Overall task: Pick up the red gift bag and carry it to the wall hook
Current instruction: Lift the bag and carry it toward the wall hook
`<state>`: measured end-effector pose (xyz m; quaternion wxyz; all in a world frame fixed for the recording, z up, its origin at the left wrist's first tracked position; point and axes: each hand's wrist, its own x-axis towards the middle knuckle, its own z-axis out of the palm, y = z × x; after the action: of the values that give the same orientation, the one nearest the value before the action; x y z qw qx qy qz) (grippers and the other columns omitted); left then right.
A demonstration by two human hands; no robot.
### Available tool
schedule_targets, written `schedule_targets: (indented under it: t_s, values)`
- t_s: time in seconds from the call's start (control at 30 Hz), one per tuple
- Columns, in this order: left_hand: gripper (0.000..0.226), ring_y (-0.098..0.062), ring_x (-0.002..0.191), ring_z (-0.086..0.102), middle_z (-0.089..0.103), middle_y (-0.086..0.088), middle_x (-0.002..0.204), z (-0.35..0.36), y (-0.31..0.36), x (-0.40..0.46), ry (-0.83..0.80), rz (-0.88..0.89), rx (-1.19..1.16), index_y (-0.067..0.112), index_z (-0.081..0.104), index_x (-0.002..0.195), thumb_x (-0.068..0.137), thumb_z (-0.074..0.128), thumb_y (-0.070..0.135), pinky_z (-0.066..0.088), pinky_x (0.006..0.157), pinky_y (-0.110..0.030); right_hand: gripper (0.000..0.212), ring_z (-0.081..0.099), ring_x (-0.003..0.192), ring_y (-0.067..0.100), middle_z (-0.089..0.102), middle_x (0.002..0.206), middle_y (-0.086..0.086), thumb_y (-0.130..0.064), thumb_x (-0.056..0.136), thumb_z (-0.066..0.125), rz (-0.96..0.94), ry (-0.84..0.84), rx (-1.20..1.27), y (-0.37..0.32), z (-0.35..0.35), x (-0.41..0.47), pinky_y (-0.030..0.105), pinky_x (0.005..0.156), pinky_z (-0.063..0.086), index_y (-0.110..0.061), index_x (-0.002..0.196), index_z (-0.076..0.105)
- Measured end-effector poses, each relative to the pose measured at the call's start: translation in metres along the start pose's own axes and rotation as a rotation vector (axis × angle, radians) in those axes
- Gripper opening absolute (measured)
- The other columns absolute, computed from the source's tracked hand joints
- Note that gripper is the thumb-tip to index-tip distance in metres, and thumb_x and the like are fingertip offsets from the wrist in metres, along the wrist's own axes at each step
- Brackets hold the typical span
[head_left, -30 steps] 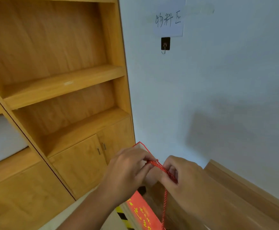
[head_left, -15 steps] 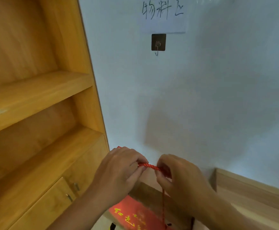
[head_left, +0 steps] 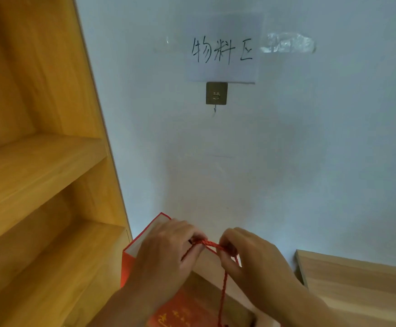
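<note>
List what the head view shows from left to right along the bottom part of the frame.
Wooden shelf unit → red gift bag → left hand → red twisted cord handle → right hand → light wooden tabletop.

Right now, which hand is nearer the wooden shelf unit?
Left. The left hand grips the red cord handle just right of the wooden shelf unit, over the red gift bag. The right hand holds the cord farther right, beyond the left.

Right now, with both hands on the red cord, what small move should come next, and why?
Probably lift the cord straight up toward the wall hook: both hands hold it taut, the red gift bag hangs below, and the hook is bare above.
</note>
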<state>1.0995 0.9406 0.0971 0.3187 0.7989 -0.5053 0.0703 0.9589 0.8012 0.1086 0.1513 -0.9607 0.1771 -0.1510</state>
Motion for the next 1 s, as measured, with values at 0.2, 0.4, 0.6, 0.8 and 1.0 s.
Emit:
schedule_targets:
  t_s: [0.2,0.4,0.6,0.8,1.0]
  values:
    - [0.009,-0.003,0.093,0.061,0.071,0.023,0.099,-0.003,-0.002,0.028,-0.009,0.024,0.012,0.040,0.070,0.101,0.093,0.068,0.041,0.042,0.080,-0.010,0.010,0.061,0.082,0.012,0.065,0.088,-0.012,-0.040,0.096,0.058,0.025,0.073,0.010,0.009,-0.010,0.018,0.034,0.075,0.056,-0.031,0.092,0.061]
    - [0.006,-0.003,0.092,0.062,0.072,0.022,0.095,-0.002,-0.001,0.067,0.050,0.036,0.016,0.039,0.071,0.096,0.091,0.071,0.039,0.047,0.083,-0.018,0.003,0.065,0.084,0.009,0.072,0.091,-0.012,-0.029,0.094,0.071,0.053,0.131,0.101,0.027,-0.035,0.050,0.030,0.081,0.057,-0.029,0.096,0.073]
    - [0.006,-0.004,0.096,0.064,0.072,0.023,0.097,-0.004,-0.004,0.116,0.072,0.039,-0.038,0.039,0.070,0.098,0.092,0.070,0.038,0.056,0.086,-0.031,0.005,0.064,0.080,0.008,0.069,0.084,-0.011,-0.023,0.095,0.071,0.051,0.213,0.165,0.043,-0.052,0.092,0.033,0.079,0.059,-0.027,0.095,0.070]
    - [0.004,0.004,0.098,0.066,0.073,0.020,0.091,-0.005,-0.032,0.176,0.087,0.045,-0.205,0.035,0.071,0.094,0.092,0.072,0.032,0.062,0.076,-0.028,0.007,0.066,0.080,0.006,0.068,0.083,-0.015,-0.025,0.094,0.072,0.043,0.364,0.198,0.053,-0.052,0.151,0.033,0.080,0.061,-0.028,0.094,0.066]
    - [0.006,0.000,0.088,0.068,0.072,0.020,0.088,-0.005,-0.073,0.244,0.052,0.107,-0.225,0.036,0.072,0.097,0.091,0.073,0.034,0.062,0.074,-0.026,0.012,0.067,0.077,0.008,0.069,0.079,-0.012,-0.026,0.093,0.073,0.077,0.418,0.184,0.064,-0.045,0.220,0.038,0.076,0.062,-0.030,0.087,0.065]
